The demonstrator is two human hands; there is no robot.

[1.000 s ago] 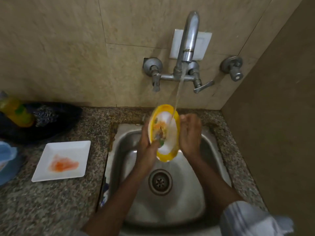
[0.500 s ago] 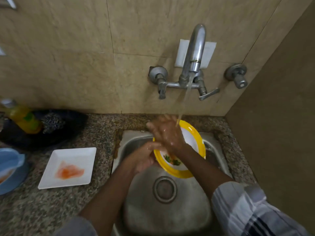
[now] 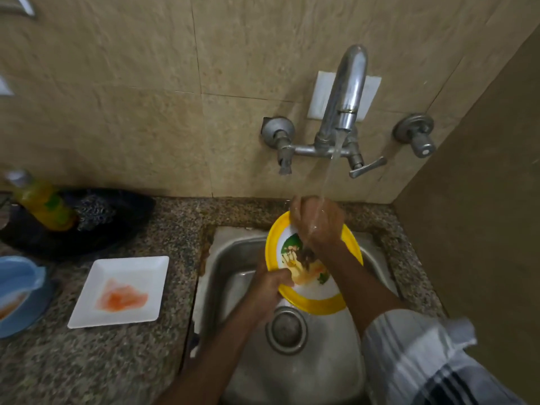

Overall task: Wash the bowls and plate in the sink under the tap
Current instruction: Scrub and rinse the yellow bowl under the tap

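Observation:
A yellow-rimmed bowl with a white, picture-printed inside is held tilted over the steel sink. My left hand grips its near-left rim. My right hand lies flat on the bowl's far inside, fingers spread, with the stream from the tap falling onto it. On the counter to the left lies a white square plate smeared with orange sauce. A blue bowl sits at the left edge, partly cut off.
A yellow-green bottle stands in a dark tray at the back left. The speckled granite counter surrounds the sink. A brown side wall closes the right. The sink drain shows below the bowl.
The bowl has gone from upright on edge to lying more open over the sink. My right hand moved from its back rim onto its inside, under the water.

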